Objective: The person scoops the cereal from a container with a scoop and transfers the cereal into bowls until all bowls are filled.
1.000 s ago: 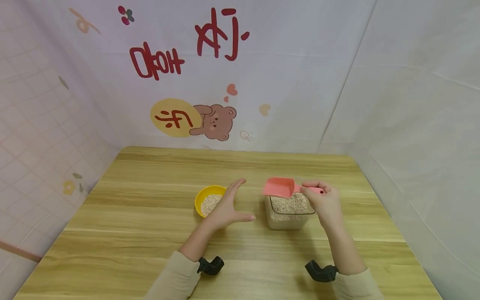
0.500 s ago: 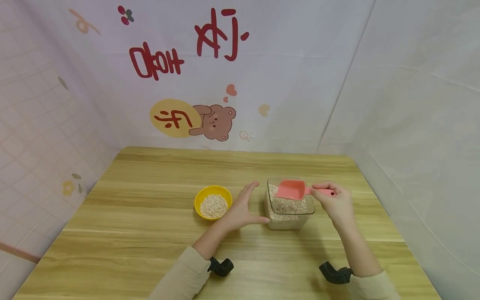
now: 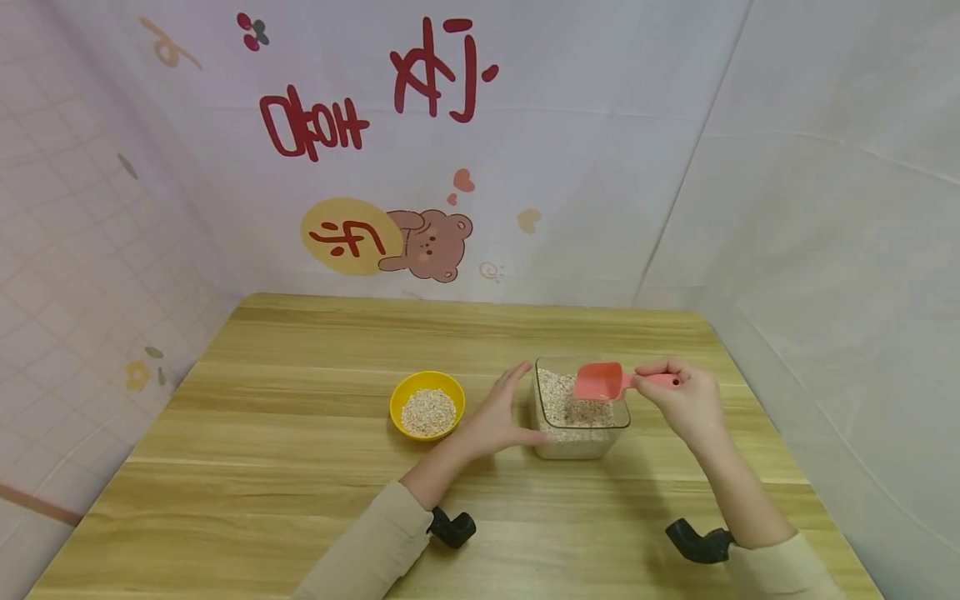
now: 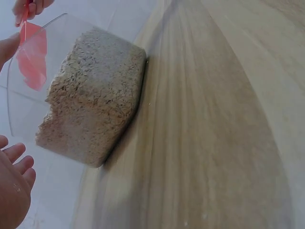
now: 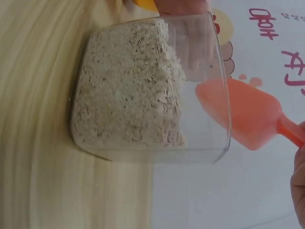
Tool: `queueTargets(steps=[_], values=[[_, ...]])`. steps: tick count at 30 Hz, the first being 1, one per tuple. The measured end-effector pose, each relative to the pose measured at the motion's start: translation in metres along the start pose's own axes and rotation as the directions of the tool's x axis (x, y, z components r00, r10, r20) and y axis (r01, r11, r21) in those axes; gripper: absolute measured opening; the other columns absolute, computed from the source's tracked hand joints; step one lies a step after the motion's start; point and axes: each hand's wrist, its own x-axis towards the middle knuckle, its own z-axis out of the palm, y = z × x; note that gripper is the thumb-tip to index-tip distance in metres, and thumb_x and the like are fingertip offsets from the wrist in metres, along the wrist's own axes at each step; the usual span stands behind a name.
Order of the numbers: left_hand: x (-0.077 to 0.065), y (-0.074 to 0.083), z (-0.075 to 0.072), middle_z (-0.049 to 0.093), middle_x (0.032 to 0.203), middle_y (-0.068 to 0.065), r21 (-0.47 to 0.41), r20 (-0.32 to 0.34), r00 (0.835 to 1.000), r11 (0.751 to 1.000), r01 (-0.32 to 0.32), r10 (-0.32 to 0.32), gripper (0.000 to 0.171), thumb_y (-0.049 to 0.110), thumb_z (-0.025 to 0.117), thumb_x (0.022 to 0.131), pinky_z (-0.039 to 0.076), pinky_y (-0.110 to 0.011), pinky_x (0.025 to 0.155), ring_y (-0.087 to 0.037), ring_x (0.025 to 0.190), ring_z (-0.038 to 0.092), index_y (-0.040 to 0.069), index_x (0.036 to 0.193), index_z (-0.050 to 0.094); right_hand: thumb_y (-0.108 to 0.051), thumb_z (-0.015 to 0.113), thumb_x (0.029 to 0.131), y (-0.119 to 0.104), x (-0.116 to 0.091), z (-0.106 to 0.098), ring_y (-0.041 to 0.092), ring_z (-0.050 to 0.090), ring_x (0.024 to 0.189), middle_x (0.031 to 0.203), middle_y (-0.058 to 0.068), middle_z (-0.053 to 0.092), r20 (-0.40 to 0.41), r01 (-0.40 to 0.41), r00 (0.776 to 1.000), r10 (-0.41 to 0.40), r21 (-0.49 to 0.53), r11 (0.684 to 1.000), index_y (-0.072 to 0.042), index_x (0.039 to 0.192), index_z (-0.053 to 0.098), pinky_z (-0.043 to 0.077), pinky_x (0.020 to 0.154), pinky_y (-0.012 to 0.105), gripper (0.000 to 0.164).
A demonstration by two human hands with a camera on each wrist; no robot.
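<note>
A pink scoop (image 3: 597, 382) is gripped by its handle in my right hand (image 3: 692, 406), over the right part of a clear square container (image 3: 573, 448). Its bowl tilts down toward the rolled oats (image 5: 128, 90) that fill much of the container; no oats show in the scoop. My left hand (image 3: 495, 423) is at the container's left side, thumb and fingers spread around it. Whether it touches the wall, I cannot tell. Just left of that hand stands a yellow bowl (image 3: 402, 389) with a small heap of oats (image 3: 428, 412).
Everything stands on a wood-grain table (image 3: 300, 500). A white printed cloth (image 3: 585, 125) hangs behind it, with cloth on both sides too. Black wrist mounts (image 3: 452, 528) sit on both forearms.
The right hand has moved right with the scoop, which was left of and above the container and is now over its right part. The left hand has shifted right from the bowl to the container.
</note>
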Motion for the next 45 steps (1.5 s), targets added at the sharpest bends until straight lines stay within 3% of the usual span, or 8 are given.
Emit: queueTargets(steps=[10,19,23,35,45], values=[[0.013,0.005,0.005,0.011,0.158,0.001,-0.019,-0.003,1.000,1.000,-0.009,0.009,0.118,0.044,0.087,0.065,0.022,-0.053,0.109,-0.024,0.142,0.016,0.029,0.154,0.011,-0.018,0.074,0.083,-0.011,0.007,-0.009,0.011,0.045,0.053,0.065,0.005,0.061,0.062,0.054,0.997,-0.047,-0.111,0.992,-0.001,0.089,0.071,0.038,0.043,0.026,0.018],[0.019,0.003,0.007,0.008,0.159,0.002,-0.022,0.018,1.000,1.000,-0.020,0.021,0.120,0.043,0.088,0.065,0.022,-0.053,0.109,-0.024,0.143,0.013,0.028,0.155,0.009,-0.007,0.070,0.082,-0.017,0.013,-0.010,0.015,0.047,0.054,0.067,0.003,0.062,0.089,0.181,0.982,-0.164,-0.230,0.956,-0.002,0.086,0.071,0.040,0.045,0.026,0.006],[0.020,0.003,0.009,0.008,0.159,0.002,-0.034,0.017,1.000,0.999,-0.017,0.017,0.120,0.042,0.088,0.065,0.022,-0.053,0.108,-0.024,0.142,0.014,0.028,0.154,0.010,-0.007,0.069,0.083,-0.020,0.015,-0.009,0.016,0.049,0.054,0.067,0.002,0.062,0.118,0.202,0.977,-0.176,-0.260,0.944,-0.002,0.086,0.070,0.041,0.045,0.027,0.006],[0.022,0.005,0.010,0.009,0.159,0.001,-0.033,0.010,1.000,0.999,-0.007,0.007,0.119,0.042,0.087,0.065,0.024,-0.054,0.108,-0.026,0.142,0.016,0.028,0.154,0.010,-0.008,0.069,0.084,-0.020,0.022,-0.001,0.019,0.050,0.056,0.069,0.004,0.062,0.200,0.171,0.972,-0.124,-0.240,0.956,0.000,0.087,0.068,0.042,0.046,0.028,0.009],[0.022,0.003,0.012,0.011,0.159,0.000,-0.038,0.004,1.000,0.999,-0.019,0.019,0.119,0.043,0.088,0.065,0.024,-0.052,0.108,-0.023,0.142,0.017,0.027,0.154,0.011,-0.007,0.070,0.083,-0.001,0.022,0.015,0.016,0.048,0.053,0.066,0.005,0.061,0.230,0.125,0.969,-0.087,-0.157,0.980,0.000,0.084,0.068,0.041,0.043,0.027,0.007]])
